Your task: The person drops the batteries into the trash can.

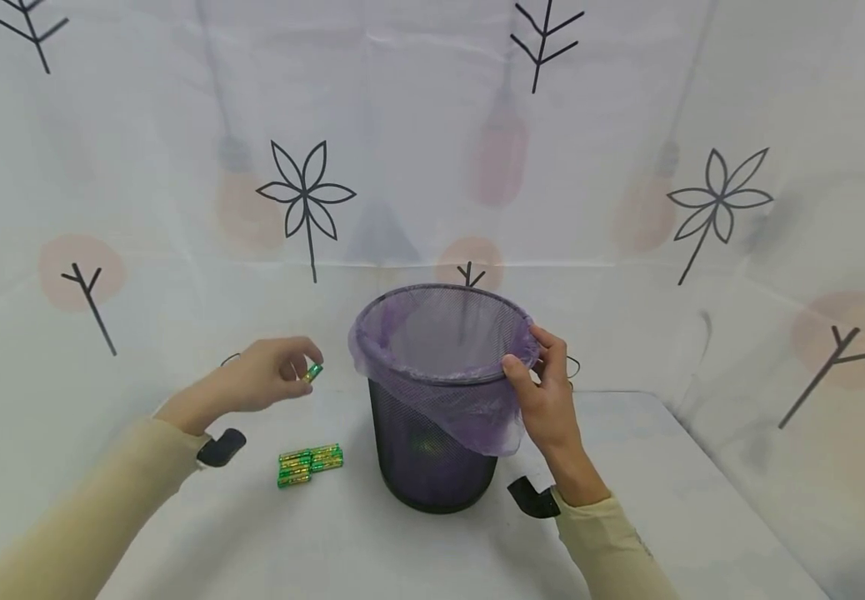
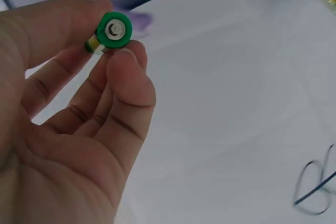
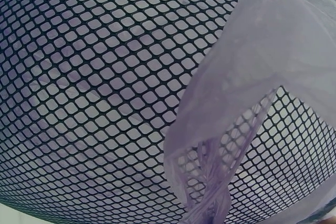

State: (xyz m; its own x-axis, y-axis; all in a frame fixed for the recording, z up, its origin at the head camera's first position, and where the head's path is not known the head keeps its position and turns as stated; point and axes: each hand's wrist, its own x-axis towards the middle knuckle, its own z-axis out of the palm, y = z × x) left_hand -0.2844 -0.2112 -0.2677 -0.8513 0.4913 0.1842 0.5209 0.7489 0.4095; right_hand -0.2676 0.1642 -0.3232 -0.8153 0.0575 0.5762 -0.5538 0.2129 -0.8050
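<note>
the left hand [image 1: 263, 379] pinches 1 small green and gold cylindrical battery [image 1: 313, 372] between thumb and fingertips, holding it in the air just left of the rim of the black wire-mesh waste bin [image 1: 432, 467], not yet over its opening; in the left wrist view the same battery [image 2: 112, 32] shows end-on, its metal cap facing the camera, with the thumb on one side and a fingertip on the other. the right hand [image 1: 545, 392] grips the bin's rim on its right side, thumb and fingers curled over the mesh edge and over the thin purple plastic liner bag [image 1: 470, 408] that is folded down over the rim. the right wrist view sits close against the mesh wall [image 3: 105, 87] with a flap of the liner [image 3: 247, 77] hanging across it. judging from how things lie, the work is partly done: a faint green glint low inside the bin, seen through the mesh, may be a battery already dropped in, though it is too dim to be sure. what is left looks like the battery in hand plus a cluster of about 4 more green and gold batteries [image 1: 310, 464] lying side by side on the white table [image 1: 665, 517], near the bin's base on its left.
</note>
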